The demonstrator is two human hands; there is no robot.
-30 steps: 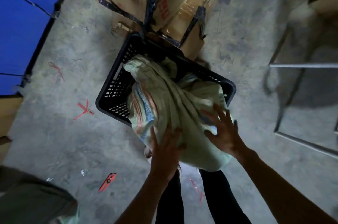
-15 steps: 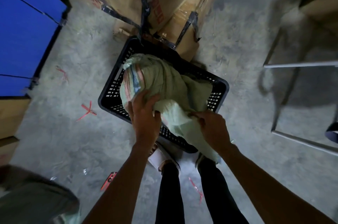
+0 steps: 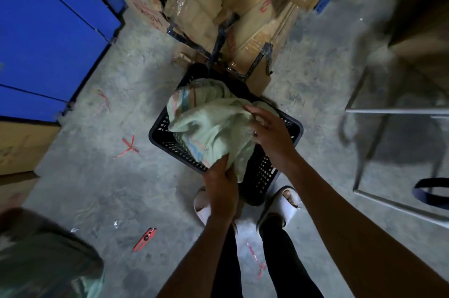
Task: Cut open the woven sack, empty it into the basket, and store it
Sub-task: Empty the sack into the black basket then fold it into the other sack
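A pale green woven sack (image 3: 209, 122) with red and blue stripes lies crumpled over a black plastic basket (image 3: 262, 171) on the concrete floor. My left hand (image 3: 221, 183) grips the sack's near end at the basket's front rim. My right hand (image 3: 269, 132) holds the sack's upper right part, fingers curled into the fabric. What is inside the basket is hidden under the sack. A red utility knife (image 3: 144, 239) lies on the floor to the lower left.
Taped cardboard boxes (image 3: 247, 37) stand right behind the basket. Blue shelving (image 3: 43, 37) runs along the left. A metal frame (image 3: 388, 113) stands to the right. Another green sack (image 3: 46, 266) sits at the lower left. Red strap scraps (image 3: 128, 148) litter the floor. My sandalled feet (image 3: 279, 205) touch the basket.
The sack has flattened and sunk lower onto the basket. My left hand slid down to its near end; my right hand moved up onto its top right.
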